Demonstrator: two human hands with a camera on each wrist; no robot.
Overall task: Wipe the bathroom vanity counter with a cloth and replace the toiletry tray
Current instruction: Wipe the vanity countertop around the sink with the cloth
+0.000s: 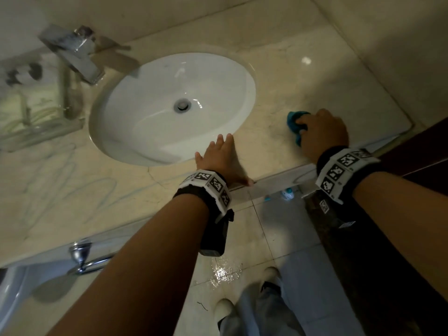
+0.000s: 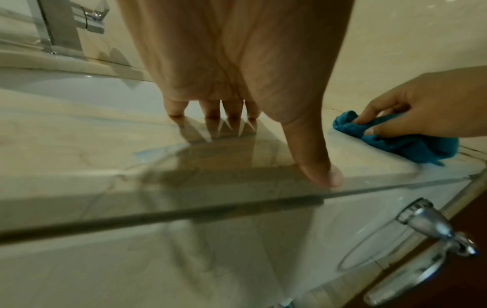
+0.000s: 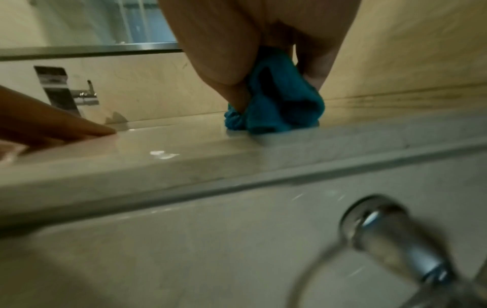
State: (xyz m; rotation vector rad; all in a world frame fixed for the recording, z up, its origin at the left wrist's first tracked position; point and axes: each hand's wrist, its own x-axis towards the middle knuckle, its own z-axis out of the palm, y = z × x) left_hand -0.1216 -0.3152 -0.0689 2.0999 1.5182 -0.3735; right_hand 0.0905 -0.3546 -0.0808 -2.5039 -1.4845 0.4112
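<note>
A bunched teal cloth (image 1: pixel 294 124) lies on the beige marble counter (image 1: pixel 303 88) right of the basin. My right hand (image 1: pixel 320 132) grips the cloth (image 3: pixel 279 98) and presses it on the counter near the front edge; the left wrist view shows the cloth (image 2: pixel 411 143) pinched between thumb and fingers. My left hand (image 1: pixel 219 156) lies flat on the counter in front of the white oval sink (image 1: pixel 135 98), fingers straight, thumb (image 2: pixel 319 166) at the front edge. A clear glass toiletry tray (image 1: pixel 31 127) stands at the far left of the counter.
A chrome faucet (image 1: pixel 72 54) stands behind the sink on the left. Chrome towel-bar brackets (image 1: pixel 81 255) and a ring (image 2: pixel 435 235) hang below the counter front. Walls close in behind and on the right. The tiled floor (image 1: pixel 228 272) below is wet.
</note>
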